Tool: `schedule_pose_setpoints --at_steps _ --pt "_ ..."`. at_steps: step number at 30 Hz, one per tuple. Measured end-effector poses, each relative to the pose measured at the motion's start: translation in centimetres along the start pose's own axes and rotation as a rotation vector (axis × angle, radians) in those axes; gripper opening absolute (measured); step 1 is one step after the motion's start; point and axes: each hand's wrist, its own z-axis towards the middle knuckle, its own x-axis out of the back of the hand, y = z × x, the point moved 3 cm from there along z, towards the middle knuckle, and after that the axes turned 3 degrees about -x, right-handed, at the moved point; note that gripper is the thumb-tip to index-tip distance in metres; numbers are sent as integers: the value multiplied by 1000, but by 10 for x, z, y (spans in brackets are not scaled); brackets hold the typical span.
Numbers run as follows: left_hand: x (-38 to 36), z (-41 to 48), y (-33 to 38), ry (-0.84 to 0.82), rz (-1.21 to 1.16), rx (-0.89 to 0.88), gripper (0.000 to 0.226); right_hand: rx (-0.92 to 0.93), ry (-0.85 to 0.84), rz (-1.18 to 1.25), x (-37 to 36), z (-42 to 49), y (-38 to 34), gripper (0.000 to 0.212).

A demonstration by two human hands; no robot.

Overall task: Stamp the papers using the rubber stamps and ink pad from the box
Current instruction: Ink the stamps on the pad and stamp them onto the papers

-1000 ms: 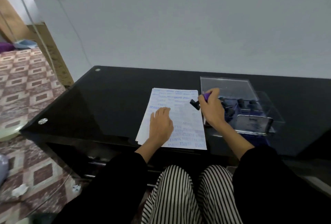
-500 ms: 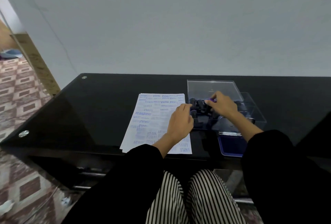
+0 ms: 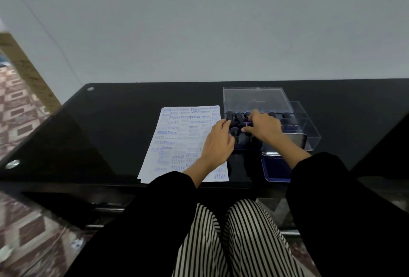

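Two hands meeting at the stamp box

On the black table [image 3: 106, 135], the papers [image 3: 177, 139] are lying in a stack that is reaching the front edge, and the top sheet is carrying blue stamped words all over. Your left hand [image 3: 218, 144] is resting on the stack's right edge, fingers loosely stretched out, their tips just beside the box's left wall. The black-knobbed rubber stamps [image 3: 234, 131] are standing upright in rows inside. Your right hand [image 3: 263, 128] is reaching in over them, fingers curled, with thumb and forefinger pinching a purple stamp [image 3: 246, 124] down among the others. The open blue ink pad [image 3: 274, 169] is sitting at the table's front edge, partly hidden under your right forearm. The clear box [image 3: 309, 130] is sitting toward the table's back edge, with its clear lid [image 3: 254, 99] lying just behind it.
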Motion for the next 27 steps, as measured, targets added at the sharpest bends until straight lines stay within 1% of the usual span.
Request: schedule_pose_setpoints --at_steps 2,7,10,14,18,21,24,27 --pt "-1 0 0 3 3 1 49 5 33 -12 0 -2 -1 48" --pt "-3 -1 -1 -2 -6 6 48 27 -15 -131 3 -5 -3 41" --pt "-3 -2 -1 -6 -13 6 48 26 39 -170 3 -8 -8 40" --pt "-2 -2 -2 -14 -15 7 48 20 107 -162 7 -8 -9 37" --pt "-3 -4 -3 -15 -22 7 47 -34 76 -228 10 -6 -3 31" --pt "-3 -4 -2 -13 -34 6 47 -63 57 -277 8 -4 0 20" --pt "-3 -4 -2 -16 -37 10 47 -63 16 -338 8 -4 -2 23" --pt "-3 -4 -3 -22 -35 9 47 -87 -24 -319 7 -2 -2 26"
